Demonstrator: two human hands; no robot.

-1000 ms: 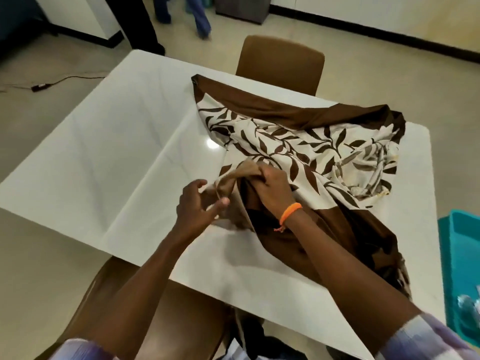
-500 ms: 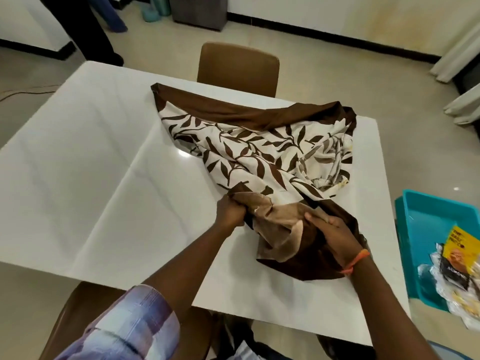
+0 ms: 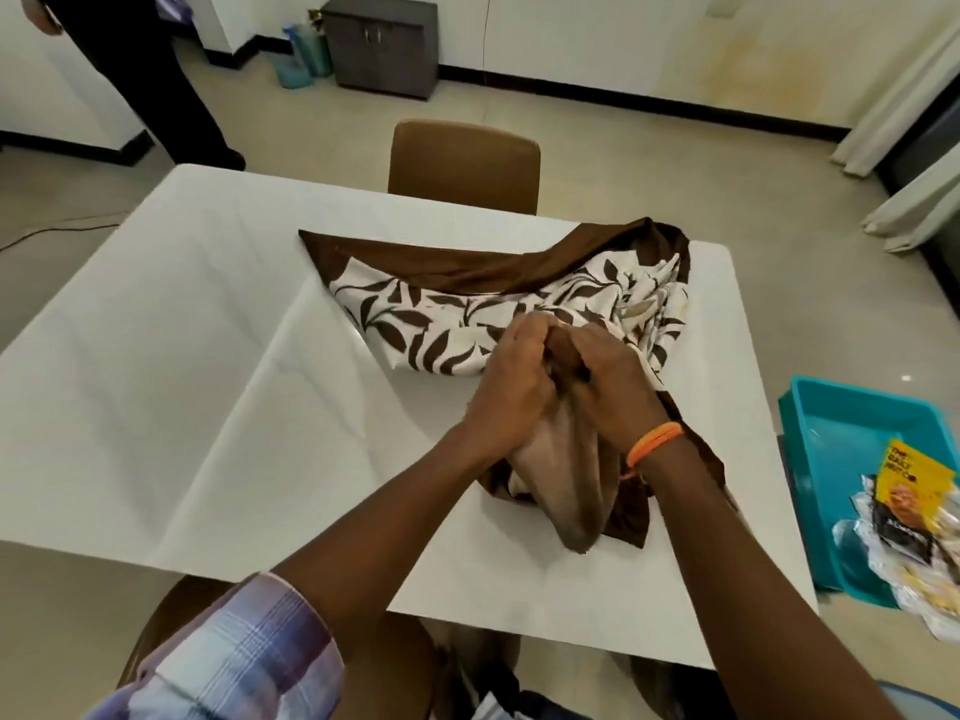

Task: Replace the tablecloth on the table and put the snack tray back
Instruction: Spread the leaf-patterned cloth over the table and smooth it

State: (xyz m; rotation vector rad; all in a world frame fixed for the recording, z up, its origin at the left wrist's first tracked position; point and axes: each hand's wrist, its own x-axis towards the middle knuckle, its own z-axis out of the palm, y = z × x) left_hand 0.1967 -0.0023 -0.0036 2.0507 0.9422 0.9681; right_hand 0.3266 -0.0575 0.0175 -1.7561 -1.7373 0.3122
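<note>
A brown and cream leaf-print tablecloth (image 3: 467, 309) lies bunched on the right half of the white table (image 3: 182, 366). My left hand (image 3: 511, 387) and my right hand (image 3: 605, 389) are pressed close together at the middle of the cloth, both gripping a gathered fold of it. A tan and dark brown part of the cloth hangs down from my hands toward the table's near edge. The teal snack tray (image 3: 826, 433) sits off the table to the right, holding several snack packets (image 3: 909, 511).
A brown chair (image 3: 465, 166) stands at the far side of the table, another is under the near edge. A person's dark legs (image 3: 156, 85) are at the far left. A grey cabinet (image 3: 384, 44) stands against the back wall. Curtains hang at the right.
My hands were apart on the cloth half a second ago; now they have come together on one fold. The view has tilted up, showing more of the room.
</note>
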